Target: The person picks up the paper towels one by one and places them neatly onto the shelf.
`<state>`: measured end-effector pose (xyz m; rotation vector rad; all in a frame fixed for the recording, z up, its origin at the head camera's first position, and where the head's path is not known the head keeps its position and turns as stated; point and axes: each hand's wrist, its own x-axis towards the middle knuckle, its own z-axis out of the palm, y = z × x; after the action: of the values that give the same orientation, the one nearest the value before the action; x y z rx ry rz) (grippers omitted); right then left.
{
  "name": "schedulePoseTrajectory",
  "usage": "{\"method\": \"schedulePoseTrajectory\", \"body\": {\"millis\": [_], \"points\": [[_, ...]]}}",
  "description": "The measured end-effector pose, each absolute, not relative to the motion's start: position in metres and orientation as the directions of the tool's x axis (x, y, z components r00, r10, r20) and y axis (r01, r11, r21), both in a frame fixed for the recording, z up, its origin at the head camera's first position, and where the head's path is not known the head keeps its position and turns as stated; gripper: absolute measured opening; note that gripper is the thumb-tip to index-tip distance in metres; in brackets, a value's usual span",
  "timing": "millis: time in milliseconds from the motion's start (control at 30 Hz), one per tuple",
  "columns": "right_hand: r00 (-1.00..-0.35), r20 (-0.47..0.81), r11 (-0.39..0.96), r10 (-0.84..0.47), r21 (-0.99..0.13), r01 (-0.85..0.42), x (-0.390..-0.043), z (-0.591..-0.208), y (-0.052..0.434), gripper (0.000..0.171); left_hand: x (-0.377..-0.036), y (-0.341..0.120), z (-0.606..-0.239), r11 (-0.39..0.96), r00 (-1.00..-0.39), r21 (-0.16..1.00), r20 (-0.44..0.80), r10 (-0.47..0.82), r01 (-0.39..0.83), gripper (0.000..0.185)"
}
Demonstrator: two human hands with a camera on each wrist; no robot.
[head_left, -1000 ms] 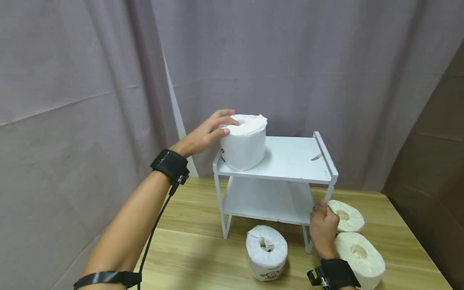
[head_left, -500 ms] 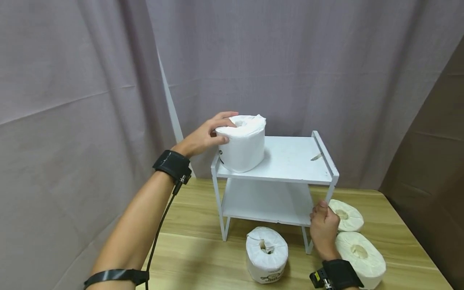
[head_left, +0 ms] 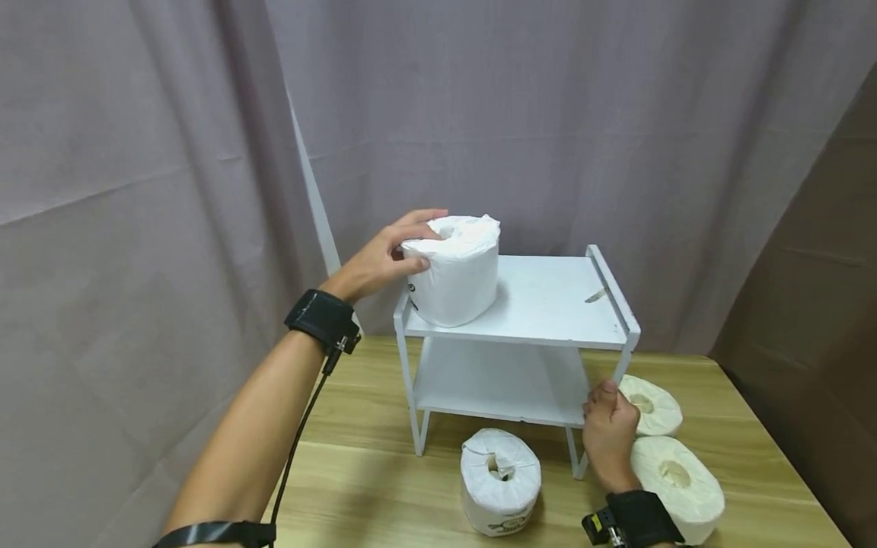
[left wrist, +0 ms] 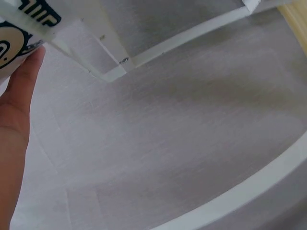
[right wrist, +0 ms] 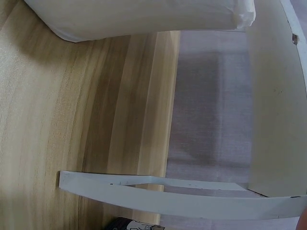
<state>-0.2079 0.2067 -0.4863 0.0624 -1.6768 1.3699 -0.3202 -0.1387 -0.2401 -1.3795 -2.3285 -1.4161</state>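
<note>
My left hand [head_left: 393,255] grips a white wrapped toilet paper roll [head_left: 457,285] that stands upright at the left end of the top board of a small white two-tier shelf [head_left: 548,297]. Its thumb lies on the roll's front side and a finger reaches to the core hole. In the left wrist view the roll's dark printed wrapper [left wrist: 17,38] shows beside the thumb [left wrist: 29,76]. My right hand [head_left: 612,434] holds the shelf's front right leg [head_left: 623,364]. In the right wrist view, that side's white leg frame [right wrist: 158,196] meets the table.
One more wrapped roll [head_left: 501,483] stands on the wooden table [head_left: 342,464] before the shelf. Two yellowish rolls stand to the right, a nearer one [head_left: 678,487] and a farther one [head_left: 654,407]. Grey curtains [head_left: 548,114] hang behind and at the left.
The left thumb has come lower on the roll's side, and the roll sits slightly closer to the shelf's left edge. The right hand keeps its hold; the view has shifted slightly.
</note>
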Motion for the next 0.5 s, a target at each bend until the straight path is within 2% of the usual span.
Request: {"method": "schedulePoseTrajectory", "body": {"millis": [267, 500], "points": [[-0.561, 0.656, 0.351, 0.505, -0.750, -0.561, -0.2080, -0.4847, 0.2007, 0.065, -0.3153, -0.1446, -0.2412, 0.198, -0.598, 0.634, 0.514, 0.616, 0.748, 0.035], [-0.561, 0.653, 0.386, 0.509, -0.756, -0.529, -0.2074, -0.4872, 0.2018, 0.065, -0.3100, -0.1429, -0.2419, 0.258, -0.620, 0.604, 0.524, 0.584, 0.754, 0.033]]}}
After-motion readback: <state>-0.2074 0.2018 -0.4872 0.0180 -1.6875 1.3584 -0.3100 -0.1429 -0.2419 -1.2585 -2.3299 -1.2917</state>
